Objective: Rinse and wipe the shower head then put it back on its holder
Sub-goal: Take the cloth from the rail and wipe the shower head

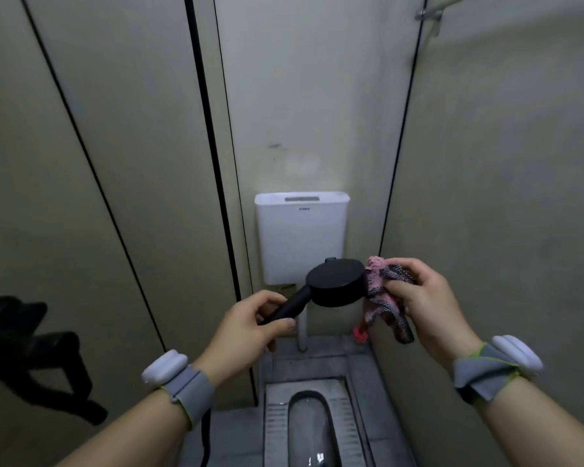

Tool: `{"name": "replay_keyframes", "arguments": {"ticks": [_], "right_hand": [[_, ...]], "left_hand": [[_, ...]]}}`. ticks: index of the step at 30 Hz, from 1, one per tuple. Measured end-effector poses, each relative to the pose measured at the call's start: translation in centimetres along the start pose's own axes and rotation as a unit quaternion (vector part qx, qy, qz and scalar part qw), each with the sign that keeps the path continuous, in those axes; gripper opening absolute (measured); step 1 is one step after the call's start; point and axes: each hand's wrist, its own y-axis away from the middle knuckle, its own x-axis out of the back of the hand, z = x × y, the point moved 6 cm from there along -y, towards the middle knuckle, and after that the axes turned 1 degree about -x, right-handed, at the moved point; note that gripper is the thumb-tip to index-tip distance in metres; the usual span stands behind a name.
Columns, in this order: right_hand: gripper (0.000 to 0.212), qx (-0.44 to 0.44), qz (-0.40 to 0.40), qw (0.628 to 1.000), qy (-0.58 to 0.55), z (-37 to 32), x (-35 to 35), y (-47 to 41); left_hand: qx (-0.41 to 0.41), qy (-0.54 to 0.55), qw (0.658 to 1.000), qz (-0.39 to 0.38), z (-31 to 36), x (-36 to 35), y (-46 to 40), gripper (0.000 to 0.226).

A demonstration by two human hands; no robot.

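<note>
Stall: narrow, walled in smooth matt grey-green panels (122, 129) with thin black seams; floor of grey tiles (236, 433), wet-looking; squat pan (312, 429), oval, ribbed steel footrests either side; cistern (301, 235), white plastic, boxy with rounded corners, fixed to the back wall. We hold the shower head (334, 281) out in front of the cistern, above the pan; matt black, round flat disc on a slim tapered handle, its back towards us. Left hand (250, 326): fingers and thumb wrapped tight round the handle. Right hand (422, 298): pinched shut on a cloth (381, 298), pink and dark, woven, crumpled, pressed to the disc's right rim. Each wrist: grey fabric band (191, 390) with white padded lump. Hose (205, 439): black, hanging below the left wrist.
</note>
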Motion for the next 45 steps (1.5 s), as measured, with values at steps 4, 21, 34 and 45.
{"name": "replay_keyframes", "arguments": {"ticks": [4,21,34,45], "right_hand": [[0.033,0.031,-0.003,0.999,0.021,-12.5,3.5,-1.5],[0.036,0.144,-0.046,0.988,0.013,-30.7,10.6,-1.3],[0.036,0.140,-0.019,0.990,0.023,-29.9,12.6,-3.4],[0.038,0.085,-0.120,0.941,0.305,-26.7,6.7,-3.3]], "left_hand": [[-0.013,-0.016,1.000,-0.017,12.5,3.4,-2.5,0.017],[-0.031,0.132,0.991,-0.007,32.5,3.5,-4.1,0.015],[-0.087,0.007,0.996,-0.033,27.4,1.6,-6.3,0.019],[-0.390,-0.350,0.851,-0.030,24.8,1.4,-8.0,0.029]]}}
